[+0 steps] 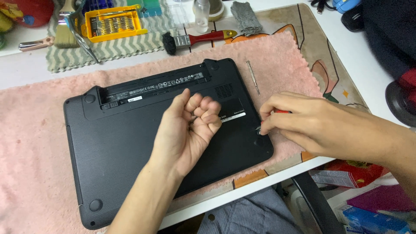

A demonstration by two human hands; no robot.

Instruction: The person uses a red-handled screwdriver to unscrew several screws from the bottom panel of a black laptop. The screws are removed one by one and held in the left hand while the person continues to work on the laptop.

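Observation:
A black laptop (130, 143) lies upside down on a pink cloth (34, 151), its battery bay empty along the far edge. My left hand (186, 130) hovers over the middle of the laptop's base, palm up with the fingers curled into a fist; whatever is inside is hidden. My right hand (303, 121) rests at the laptop's near right corner and grips a small red-handled screwdriver (279, 112), with the metal tip pointing down at that corner.
A thin metal screwdriver (253, 77) lies on the cloth right of the laptop. At the back are a yellow bit case (113, 22), a red-handled brush (199, 39), a paintbrush (65, 30), a clear bottle (201, 15) and a grey rag (245, 17). The table edge runs just below the laptop.

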